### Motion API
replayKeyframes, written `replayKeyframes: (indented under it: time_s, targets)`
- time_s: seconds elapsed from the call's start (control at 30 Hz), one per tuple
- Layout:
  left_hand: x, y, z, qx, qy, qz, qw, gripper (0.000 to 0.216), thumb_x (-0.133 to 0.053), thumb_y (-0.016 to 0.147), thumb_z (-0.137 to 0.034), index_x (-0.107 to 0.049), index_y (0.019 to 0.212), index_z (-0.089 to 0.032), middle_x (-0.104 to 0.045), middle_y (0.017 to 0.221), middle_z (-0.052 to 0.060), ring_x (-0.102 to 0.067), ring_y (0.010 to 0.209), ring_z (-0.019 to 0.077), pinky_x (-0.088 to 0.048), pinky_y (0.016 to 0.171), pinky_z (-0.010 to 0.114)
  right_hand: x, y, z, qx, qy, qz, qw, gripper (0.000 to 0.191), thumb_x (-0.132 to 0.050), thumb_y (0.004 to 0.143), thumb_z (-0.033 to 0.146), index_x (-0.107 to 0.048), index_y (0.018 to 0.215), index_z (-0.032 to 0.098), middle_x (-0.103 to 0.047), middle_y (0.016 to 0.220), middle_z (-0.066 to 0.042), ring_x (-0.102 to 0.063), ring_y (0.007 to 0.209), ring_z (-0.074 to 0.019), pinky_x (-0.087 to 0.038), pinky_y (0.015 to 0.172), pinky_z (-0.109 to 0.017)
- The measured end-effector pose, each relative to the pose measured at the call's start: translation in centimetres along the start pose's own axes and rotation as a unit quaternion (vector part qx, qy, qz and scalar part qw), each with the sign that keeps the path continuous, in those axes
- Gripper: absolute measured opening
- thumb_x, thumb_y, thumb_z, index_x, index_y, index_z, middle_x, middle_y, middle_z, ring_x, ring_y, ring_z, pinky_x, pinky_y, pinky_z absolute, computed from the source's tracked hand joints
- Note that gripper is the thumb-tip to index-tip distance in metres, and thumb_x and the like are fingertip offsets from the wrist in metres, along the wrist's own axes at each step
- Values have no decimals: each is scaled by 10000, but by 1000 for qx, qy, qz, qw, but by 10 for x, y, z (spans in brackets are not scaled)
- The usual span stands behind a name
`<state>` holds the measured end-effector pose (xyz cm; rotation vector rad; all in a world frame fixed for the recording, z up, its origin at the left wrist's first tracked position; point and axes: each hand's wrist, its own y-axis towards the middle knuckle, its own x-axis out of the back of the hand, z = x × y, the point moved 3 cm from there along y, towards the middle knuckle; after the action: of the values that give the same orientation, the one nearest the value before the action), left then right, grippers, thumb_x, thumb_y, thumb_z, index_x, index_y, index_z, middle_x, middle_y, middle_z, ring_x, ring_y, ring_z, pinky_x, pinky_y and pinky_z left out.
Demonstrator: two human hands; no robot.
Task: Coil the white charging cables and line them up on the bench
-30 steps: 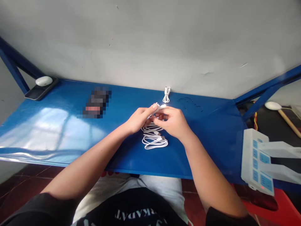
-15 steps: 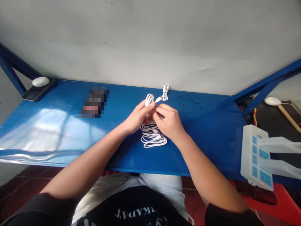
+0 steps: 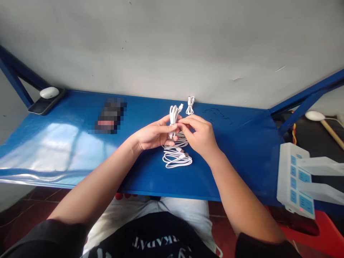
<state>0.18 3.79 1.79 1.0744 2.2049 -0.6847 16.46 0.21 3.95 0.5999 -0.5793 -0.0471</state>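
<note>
You've got the white cable pinched between both hands, held just above the middle of the blue bench. Your left hand has its thumb and fingers closed on the folded bunch, and the folded end and a small plug poke up past your knuckles. Your right hand comes in from the other side with its fingers closed on the same bunch, right up against your left fingertips. So both grips are shut on the cable.

Under your hands there's a pile of loose white loops lying flat on the bench. It runs up toward the bunch you're holding, but I can't tell if it's the same cable or a separate one. A small coiled cable sits further back, close to the wall and well apart from the pile.

As for containers, the only one I can spot is a dark flat tray in the far left corner of the bench, with a white oval thing resting on it. Between the tray and your hands is a blurred-out object. Off the right end of the bench there's a white power strip with blue sockets.
</note>
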Motion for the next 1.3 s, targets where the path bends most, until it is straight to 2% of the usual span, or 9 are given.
replayKeyframes:
  time_s: [0.03,0.17,0.27,0.4,0.57,0.8,1.0,1.17,1.3]
  targets:
    - [0,0,0,-3,7,1,1000,328,-718,884,-200,-633,1194,-266,-621,929,18,-664,765,132,-558,655,251,-1,-1,-3,-32,30,-7,999,121,-646,917,223,-684,1031,236,-710,876,-32,-684,773,-175,-575,719,-328]
    - [2,1,0,-3,16,8,1000,326,-674,916,-202,-626,1237,-233,-586,882,21,-620,687,105,-517,579,207,-5,-3,-15,-150,122,-4,981,576,-726,855,282,-525,1394,270,-699,818,0,-685,724,-172,-593,696,-332]
    - [2,1,0,15,4,19,1000,318,-654,932,-216,-628,1249,-208,-566,849,21,-589,653,92,-482,538,184,-6,-2,-20,-185,146,15,972,641,-754,827,324,-546,1428,237,-709,830,-17,-683,748,-179,-600,728,-355]
    - [1,1,0,22,-12,23,999,320,-653,930,-218,-645,1249,-198,-586,857,34,-585,644,89,-482,531,182,-4,-1,-19,-220,178,-2,959,706,-802,781,349,-566,1434,220,-725,835,-28,-685,757,-185,-606,746,-373]
    - [2,1,-1,24,-13,6,1000,311,-675,910,-203,-681,1219,-167,-675,957,85,-655,685,114,-534,568,203,-4,-3,-16,-213,182,7,960,647,-792,794,338,-613,1400,197,-722,834,-30,-698,746,-176,-601,750,-366]
    - [5,1,-4,28,43,-1,999,280,-672,919,-194,-667,1195,-144,-723,1094,141,-733,954,211,-610,854,351,-1,-4,-18,-167,120,40,978,617,-732,842,306,-588,1439,248,-671,797,11,-605,689,-124,-555,696,-299]
    - [4,1,0,9,159,-34,987,286,-717,902,-376,-675,1007,-114,-697,938,99,-691,828,170,-577,748,299,3,-2,-19,-121,41,39,991,531,-696,854,263,-635,1381,234,-665,806,5,-572,674,-119,-517,662,-287]
    - [1,5,5,-39,150,-51,987,331,-720,899,-411,-660,1049,-122,-679,946,89,-676,833,163,-560,769,303,4,0,-15,-97,27,21,995,521,-684,831,216,-599,1345,234,-692,812,9,-634,700,-139,-541,700,-299]
    - [0,8,6,-64,134,-84,985,344,-730,889,-423,-667,1018,-111,-670,919,83,-667,847,164,-556,792,315,3,0,-10,-104,23,15,994,375,-711,817,223,-609,1176,245,-690,781,26,-636,672,-137,-545,696,-301]
